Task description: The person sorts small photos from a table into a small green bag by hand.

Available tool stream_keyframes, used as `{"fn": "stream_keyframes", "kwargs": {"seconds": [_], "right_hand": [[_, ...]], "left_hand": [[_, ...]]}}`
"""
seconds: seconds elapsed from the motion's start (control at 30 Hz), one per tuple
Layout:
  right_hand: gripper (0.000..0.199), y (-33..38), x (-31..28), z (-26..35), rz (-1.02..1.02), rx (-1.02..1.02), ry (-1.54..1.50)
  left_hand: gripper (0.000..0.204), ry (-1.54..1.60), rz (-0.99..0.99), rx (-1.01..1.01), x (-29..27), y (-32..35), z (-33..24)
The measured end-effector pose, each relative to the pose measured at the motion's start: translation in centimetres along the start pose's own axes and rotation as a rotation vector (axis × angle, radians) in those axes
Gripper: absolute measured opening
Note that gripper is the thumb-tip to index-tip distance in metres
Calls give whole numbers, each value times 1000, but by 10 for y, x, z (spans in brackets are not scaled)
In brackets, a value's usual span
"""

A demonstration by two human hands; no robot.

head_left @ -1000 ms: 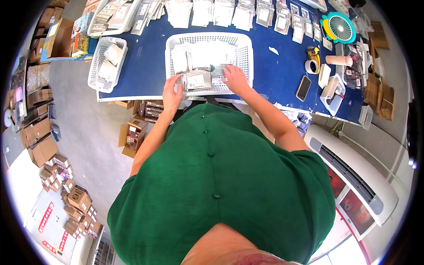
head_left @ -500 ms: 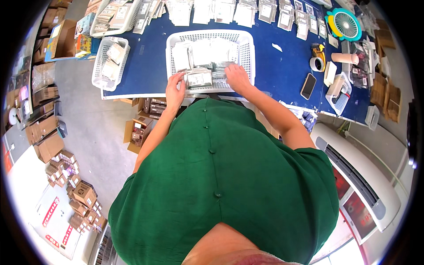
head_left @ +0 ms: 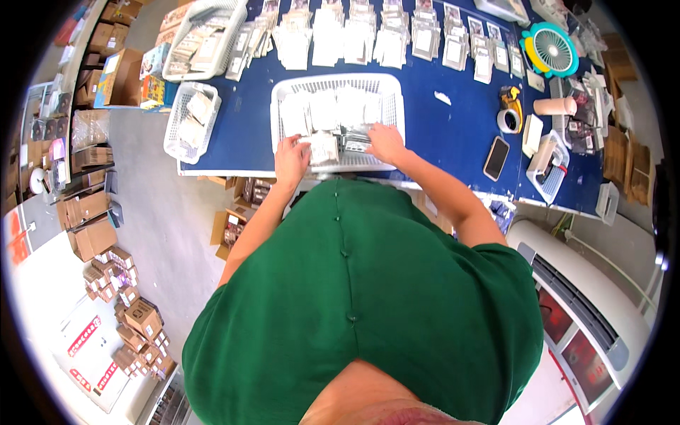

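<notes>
Flat, glossy, pale packets (head_left: 325,149) touch left hand (head_left: 290,163) and right hand (head_left: 387,145); grips hidden, cannot tell

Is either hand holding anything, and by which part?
Cannot tell: the left hand is at the left edge of the front packets, the right hand at the right end of the right packets.

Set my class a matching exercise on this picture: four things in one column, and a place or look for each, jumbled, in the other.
1. left hand
2. phone
3. right hand
4. round fan

A. turquoise and yellow
B. at the near left corner of the large white basket
C. dark-faced rectangle on the blue tabletop
D. at the basket's right side

Pairs: 1-B, 2-C, 3-D, 4-A
</notes>
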State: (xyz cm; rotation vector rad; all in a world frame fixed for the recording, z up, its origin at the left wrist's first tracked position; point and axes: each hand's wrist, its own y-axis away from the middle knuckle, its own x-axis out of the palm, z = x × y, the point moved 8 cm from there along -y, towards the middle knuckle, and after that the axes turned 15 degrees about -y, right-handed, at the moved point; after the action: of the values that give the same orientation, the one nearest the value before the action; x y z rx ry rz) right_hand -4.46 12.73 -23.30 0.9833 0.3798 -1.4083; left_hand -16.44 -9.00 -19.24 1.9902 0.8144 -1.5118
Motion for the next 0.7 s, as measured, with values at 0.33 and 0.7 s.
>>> {"fn": "stream_keyframes", "kwargs": {"seconds": [0.33,0.7], "right_hand": [[39,64,-83,135,451,88,-2037],[32,96,-181,204,-295,-558,-692]], "left_hand": [[80,2000,800,58,-116,-21,-148],[79,2091,703,3,-143,43,-120]]}}
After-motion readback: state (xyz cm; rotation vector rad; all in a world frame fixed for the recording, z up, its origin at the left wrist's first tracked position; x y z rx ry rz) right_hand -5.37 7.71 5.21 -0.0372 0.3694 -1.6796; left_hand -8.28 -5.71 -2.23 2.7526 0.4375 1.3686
